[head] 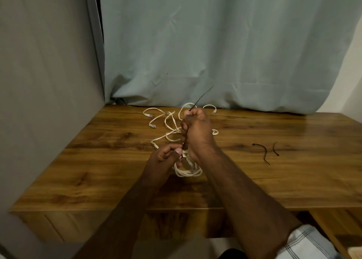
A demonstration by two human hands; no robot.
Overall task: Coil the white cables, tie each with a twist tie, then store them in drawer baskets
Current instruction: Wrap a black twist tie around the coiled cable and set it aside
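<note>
A coiled white cable (189,171) hangs just above the wooden table (274,180), pinched at its top by my left hand (164,159). My right hand (197,129) is closed around a thin black twist tie (202,97) that runs from the coil up through the fist, its free end sticking out toward the curtain. Behind the hands, loose white cables (164,121) with clear plugs lie tangled on the table.
Two more black twist ties (262,151) lie on the table to the right. A pale blue curtain (215,43) hangs behind the table and a grey wall (39,82) stands on the left. A lower wooden surface (333,223) shows at the right.
</note>
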